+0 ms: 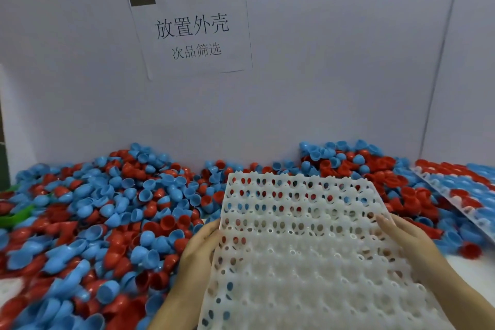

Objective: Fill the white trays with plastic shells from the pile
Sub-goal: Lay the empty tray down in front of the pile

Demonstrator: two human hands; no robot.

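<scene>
Both hands hold an empty white perforated tray (pixel 302 244) by its side edges, tilted over the pile of red and blue plastic shells (pixel 107 211). The left hand (pixel 199 246) grips the left edge; the right hand (pixel 404 236) grips the right. A filled tray (pixel 455 190) lies at far right, below a paper sign (pixel 191 29) on the wall.

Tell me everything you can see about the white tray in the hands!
The white tray looks like soft, slightly see-through plastic. It is a big sheet covered in rows of bumps and oval holes, and red and blue shells show through the far holes. No shells sit in it. It is tilted, with its far edge over the pile. The left hand grips its left edge and the right hand holds its right edge, fingers on top.
</scene>
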